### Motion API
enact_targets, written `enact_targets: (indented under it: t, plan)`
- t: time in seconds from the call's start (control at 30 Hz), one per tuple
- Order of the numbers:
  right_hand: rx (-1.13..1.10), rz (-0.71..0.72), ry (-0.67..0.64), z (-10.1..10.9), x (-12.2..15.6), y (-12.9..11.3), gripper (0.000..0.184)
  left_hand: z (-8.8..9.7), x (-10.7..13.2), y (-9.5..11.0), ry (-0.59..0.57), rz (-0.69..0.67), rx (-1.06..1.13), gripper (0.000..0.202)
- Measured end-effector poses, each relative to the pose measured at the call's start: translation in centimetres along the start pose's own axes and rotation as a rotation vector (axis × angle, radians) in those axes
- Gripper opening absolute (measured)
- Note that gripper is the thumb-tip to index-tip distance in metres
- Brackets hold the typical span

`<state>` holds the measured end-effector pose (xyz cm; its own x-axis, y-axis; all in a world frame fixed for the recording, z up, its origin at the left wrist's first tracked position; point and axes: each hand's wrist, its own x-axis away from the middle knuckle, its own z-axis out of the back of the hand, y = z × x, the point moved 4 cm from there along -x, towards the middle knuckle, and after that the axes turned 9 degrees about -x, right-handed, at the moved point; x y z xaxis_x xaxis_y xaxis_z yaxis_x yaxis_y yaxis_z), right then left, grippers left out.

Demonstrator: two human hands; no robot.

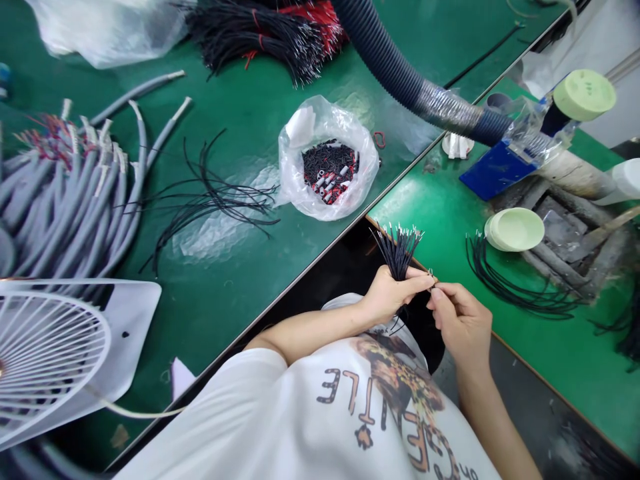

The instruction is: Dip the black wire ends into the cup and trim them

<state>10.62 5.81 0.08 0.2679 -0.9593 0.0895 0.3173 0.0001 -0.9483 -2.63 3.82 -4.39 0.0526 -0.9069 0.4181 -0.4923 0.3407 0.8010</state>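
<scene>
Black wire bundle [399,255] in hand, tips bright
Left hand [387,293] clasps it beside the bench [240,287]; right hand [464,323] has its grip pinched at a wire end; the bundle's bright tips look done, while loose wires [213,183] seem left, so perhaps midway.

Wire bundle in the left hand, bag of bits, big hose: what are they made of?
Wire bundle: dull black, probably plastic insulation; bright tips suggest bare metal.
Bag: thin, translucent plastic, judging by its crinkles and shine.
Hose: dark, ribbed, likely plastic or rubber, given its bend.
</scene>
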Motion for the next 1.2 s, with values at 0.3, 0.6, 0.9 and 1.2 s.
enact_targets:
  t: [0.3, 0.6, 0.9, 1.2]
  plan:
    - [0.003, -0.015, 0.004, 0.05, 0.0, -0.47, 0.021, 0.06, 0.11, 0.17, 0.015, 0.008, 0.029, 0.033]
    - [-0.044, -0.083, 0.019, 0.33, -0.11, -0.05, 0.024, -0.14, 0.1, -0.2, -0.029, 0.053, 0.025, 0.039]
    - [0.016, -0.052, 0.003, 0.36, -0.02, -0.01, 0.025, -0.14, 0.19, 0.14, -0.017, 0.004, -0.051, 0.035]
    - [0.049, -0.03, 0.035, 0.62, 0.08, 0.25, 0.024, -0.26, 0.14, 0.26, -0.047, -0.007, -0.084, 0.034]
